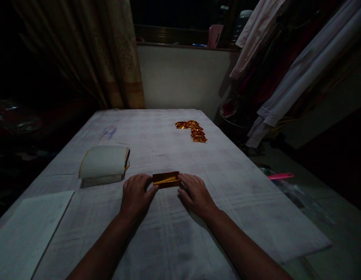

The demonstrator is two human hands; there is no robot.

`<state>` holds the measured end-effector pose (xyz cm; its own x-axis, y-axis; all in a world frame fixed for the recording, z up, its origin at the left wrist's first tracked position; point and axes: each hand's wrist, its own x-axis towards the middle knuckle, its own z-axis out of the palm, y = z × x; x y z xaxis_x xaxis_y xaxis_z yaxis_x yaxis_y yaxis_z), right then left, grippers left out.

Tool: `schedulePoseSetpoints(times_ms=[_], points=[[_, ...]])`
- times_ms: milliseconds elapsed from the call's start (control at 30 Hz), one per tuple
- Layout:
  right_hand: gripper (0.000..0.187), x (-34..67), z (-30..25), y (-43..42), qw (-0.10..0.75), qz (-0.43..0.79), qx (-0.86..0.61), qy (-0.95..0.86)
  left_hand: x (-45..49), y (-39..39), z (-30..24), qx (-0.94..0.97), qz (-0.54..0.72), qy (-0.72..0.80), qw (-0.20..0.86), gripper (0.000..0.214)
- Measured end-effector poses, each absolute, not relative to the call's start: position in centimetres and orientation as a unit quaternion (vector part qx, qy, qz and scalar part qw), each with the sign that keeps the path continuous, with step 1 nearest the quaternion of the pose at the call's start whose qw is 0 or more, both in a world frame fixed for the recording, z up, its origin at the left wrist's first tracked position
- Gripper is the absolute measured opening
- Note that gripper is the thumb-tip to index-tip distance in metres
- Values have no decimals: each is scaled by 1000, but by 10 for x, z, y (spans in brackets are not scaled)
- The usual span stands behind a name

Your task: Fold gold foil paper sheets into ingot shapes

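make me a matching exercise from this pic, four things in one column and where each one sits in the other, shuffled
Things
1. gold folded paper
2. pile of gold folded pieces
3. stack of pale sheets
4. flat white sheet

Places
A. near left corner of the table
B. far right part of the table
C. between the left hand and the right hand, touched by both
D. just beyond and to the left of the left hand

Pairs: 1-C, 2-B, 3-D, 4-A
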<state>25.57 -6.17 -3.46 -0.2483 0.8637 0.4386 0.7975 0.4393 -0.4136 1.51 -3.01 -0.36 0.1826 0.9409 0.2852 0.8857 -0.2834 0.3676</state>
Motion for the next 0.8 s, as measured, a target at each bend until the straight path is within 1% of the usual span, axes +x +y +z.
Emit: schedulePoseSetpoints(times_ms=[100,367,433,567,700,800], points=[[49,258,-39,-53,354,53,-538,-763,14,-30,-8,761,253,594,68,19],[55,258,-32,-39,378,121,-539,-743,12,-27,-10,750,304,575,119,5],[54,258,-27,-38,393,113,-529,-743,9,-25,-10,746,325,558,159,10],[49,254,-11,-38,419,54,-498,-757,4,-25,-6,724,362,541,227,18],[54,249,14,-36,418,7,-462,-782,0,-28,1,724,394,528,205,20],[63,244,36,-28,421,18,-451,-787,-2,-30,6,732,405,514,190,18]])
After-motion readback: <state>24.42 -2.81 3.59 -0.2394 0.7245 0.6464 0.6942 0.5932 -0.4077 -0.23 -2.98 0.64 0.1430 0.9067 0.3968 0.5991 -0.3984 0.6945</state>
